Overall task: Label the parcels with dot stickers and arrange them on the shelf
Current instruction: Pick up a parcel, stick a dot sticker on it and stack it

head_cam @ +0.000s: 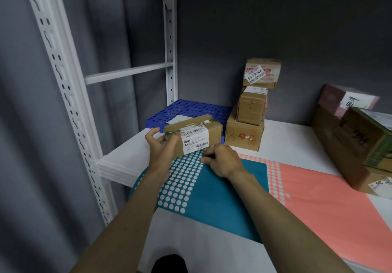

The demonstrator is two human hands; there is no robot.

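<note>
My left hand [160,145] grips the left end of a brown cardboard parcel [209,129] with a white barcode label, held just above the white shelf [297,143]. My right hand [222,160] rests on the blue dot sticker sheet [212,196] beside the parcel's lower edge, with its fingertips curled onto the sheet's dots. A pink sticker sheet [314,198] lies to the right of the blue one.
Three brown parcels [250,111] are stacked behind the held one. More boxes [356,143] sit at the right of the shelf. A blue perforated tray [191,109] lies at the back left. White shelf uprights [63,82] stand at the left before a grey curtain.
</note>
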